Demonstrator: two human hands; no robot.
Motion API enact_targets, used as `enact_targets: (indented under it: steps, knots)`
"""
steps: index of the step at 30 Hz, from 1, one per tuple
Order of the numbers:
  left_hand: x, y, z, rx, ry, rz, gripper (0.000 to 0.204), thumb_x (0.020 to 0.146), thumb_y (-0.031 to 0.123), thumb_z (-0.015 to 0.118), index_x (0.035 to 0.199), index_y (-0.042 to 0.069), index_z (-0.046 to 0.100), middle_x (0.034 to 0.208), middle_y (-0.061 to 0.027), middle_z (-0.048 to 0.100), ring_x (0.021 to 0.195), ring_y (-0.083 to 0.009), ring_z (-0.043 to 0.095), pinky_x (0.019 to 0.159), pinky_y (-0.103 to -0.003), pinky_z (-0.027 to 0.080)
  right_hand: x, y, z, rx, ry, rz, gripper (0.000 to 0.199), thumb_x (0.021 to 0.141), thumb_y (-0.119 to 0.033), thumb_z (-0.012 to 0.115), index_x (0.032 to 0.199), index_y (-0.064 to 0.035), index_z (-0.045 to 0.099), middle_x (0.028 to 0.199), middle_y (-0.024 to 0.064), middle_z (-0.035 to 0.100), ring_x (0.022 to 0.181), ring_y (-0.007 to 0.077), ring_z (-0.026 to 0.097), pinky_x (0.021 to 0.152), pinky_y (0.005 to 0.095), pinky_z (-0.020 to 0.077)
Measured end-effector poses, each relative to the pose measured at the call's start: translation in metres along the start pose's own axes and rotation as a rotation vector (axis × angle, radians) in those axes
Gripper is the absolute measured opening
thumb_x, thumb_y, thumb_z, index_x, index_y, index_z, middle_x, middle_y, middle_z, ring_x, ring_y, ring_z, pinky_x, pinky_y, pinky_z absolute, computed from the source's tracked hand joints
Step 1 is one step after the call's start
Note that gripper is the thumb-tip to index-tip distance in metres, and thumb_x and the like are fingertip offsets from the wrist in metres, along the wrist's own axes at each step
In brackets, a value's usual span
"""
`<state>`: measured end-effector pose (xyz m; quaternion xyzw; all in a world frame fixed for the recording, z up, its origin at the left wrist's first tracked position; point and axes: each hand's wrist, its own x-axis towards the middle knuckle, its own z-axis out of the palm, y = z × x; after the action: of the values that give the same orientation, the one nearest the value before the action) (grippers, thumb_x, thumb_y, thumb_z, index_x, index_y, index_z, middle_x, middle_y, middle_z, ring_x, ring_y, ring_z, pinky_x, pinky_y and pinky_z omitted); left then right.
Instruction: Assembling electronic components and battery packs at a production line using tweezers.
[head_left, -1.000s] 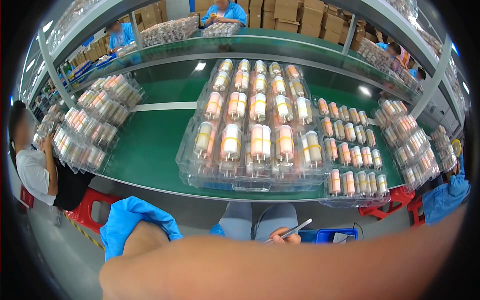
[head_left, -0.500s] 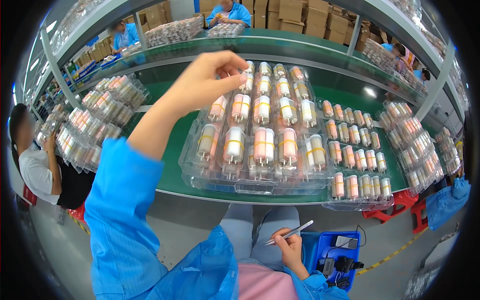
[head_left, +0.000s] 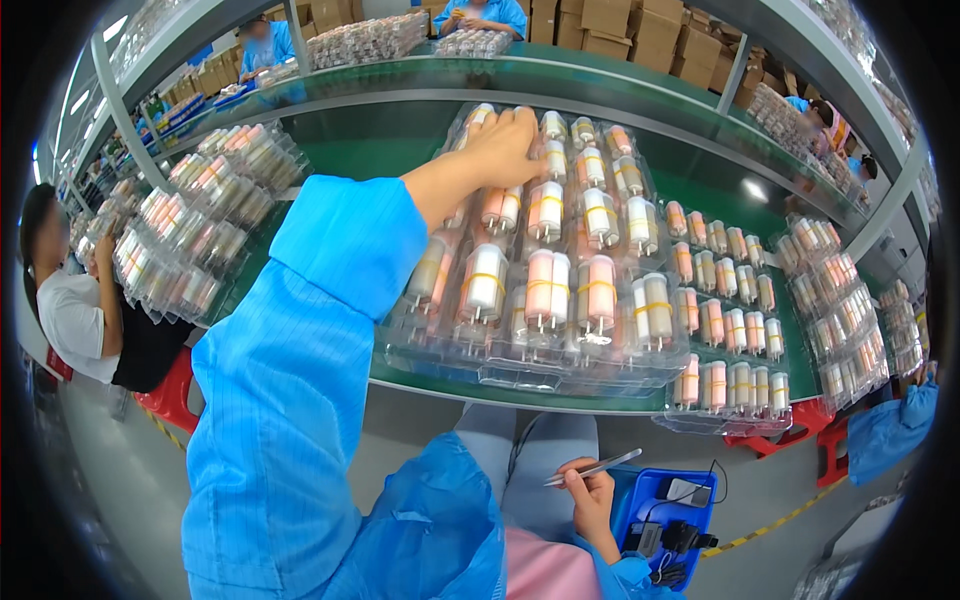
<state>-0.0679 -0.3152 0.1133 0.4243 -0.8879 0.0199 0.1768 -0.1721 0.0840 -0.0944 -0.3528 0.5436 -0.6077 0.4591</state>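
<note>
My left hand (head_left: 500, 150) reaches over the far left part of a stack of clear plastic trays (head_left: 580, 372). Its fingers curl down among the far bundles; their tips, and whatever they hold, are hidden. Upright rows of pink, white and greyish cylinders fill the top tray, such as a pink-and-white pair (head_left: 547, 285). Each pair is bound with a yellow band and has thin metal pins underneath. Low over my lap, my right hand (head_left: 594, 500) is closed around silver tweezers (head_left: 612, 462), whose shaft slants up to the right.
A green worktop (head_left: 360, 140) carries another tray of cylinders (head_left: 735, 290) on the right. Stacked trays (head_left: 200, 215) stand to the left. A blue bin (head_left: 706, 480) with black devices and cables sits beside my right hand. Co-workers sit across the bench and at far left (head_left: 75, 300).
My left hand has moved right and down onto the far bundles, its fingers now among them. My right hand still grips the tweezers. The view has shifted slightly.
</note>
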Motion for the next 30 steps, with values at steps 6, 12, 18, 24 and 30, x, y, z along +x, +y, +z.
enact_targets:
  steps: [6, 12, 18, 24, 30]
  knots:
    - [0.017, -0.016, 0.002, 0.130, -0.090, -0.210, 0.059, 0.082, 0.056, 0.046, 0.125, 0.017, 0.054, 0.128, -0.0172, 0.049, 0.119, -0.0362, 0.041, 0.096, -0.051, 0.029, -0.001, -0.004, 0.008, 0.028, -0.034, -0.041, 0.017, 0.089, -0.014, 0.058, 0.088, 0.0032, 0.061, 0.082, 0.0076, 0.060, 0.074, 0.0125, 0.058, 0.067, 0.0249, 0.0467]
    - [0.013, -0.027, 0.008, -0.350, 0.266, 0.152, 0.043, 0.066, 0.014, 0.074, 0.101, 0.007, 0.050, 0.090, -0.0160, 0.062, 0.085, -0.0287, 0.061, 0.075, -0.036, 0.048, -0.011, -0.009, 0.006, -0.081, -0.019, 0.003, 0.016, 0.090, -0.015, 0.058, 0.088, 0.0014, 0.060, 0.079, 0.0040, 0.060, 0.071, 0.0071, 0.053, 0.064, 0.0204, 0.0420]
    - [-0.019, -0.007, -0.049, -1.131, 0.199, 0.037, 0.043, 0.077, 0.004, 0.070, 0.114, -0.005, 0.050, 0.097, -0.0116, 0.062, 0.080, -0.0165, 0.062, 0.068, -0.029, 0.051, -0.010, 0.013, 0.002, -0.017, 0.045, 0.056, 0.020, 0.091, -0.018, 0.055, 0.091, 0.0007, 0.060, 0.079, 0.0059, 0.061, 0.073, 0.0109, 0.057, 0.068, 0.0238, 0.0448]
    - [-0.155, 0.046, -0.069, -1.580, 0.454, 0.183, 0.049, 0.084, 0.023, 0.065, 0.121, -0.003, 0.047, 0.109, -0.0118, 0.059, 0.099, -0.0185, 0.057, 0.084, -0.033, 0.048, -0.006, 0.026, -0.005, 0.026, 0.123, 0.050, 0.018, 0.091, -0.017, 0.057, 0.096, -0.0003, 0.061, 0.080, 0.0049, 0.062, 0.074, 0.0094, 0.057, 0.069, 0.0223, 0.0457]
    - [-0.288, 0.090, -0.035, -1.890, 0.115, 0.074, 0.041, 0.076, 0.016, 0.069, 0.108, 0.007, 0.044, 0.089, -0.0092, 0.053, 0.087, -0.0245, 0.056, 0.080, -0.046, 0.050, 0.003, 0.010, 0.012, 0.044, 0.105, -0.006, 0.022, 0.092, -0.017, 0.056, 0.105, -0.0002, 0.058, 0.087, 0.0068, 0.063, 0.077, 0.0105, 0.058, 0.071, 0.0236, 0.0476]
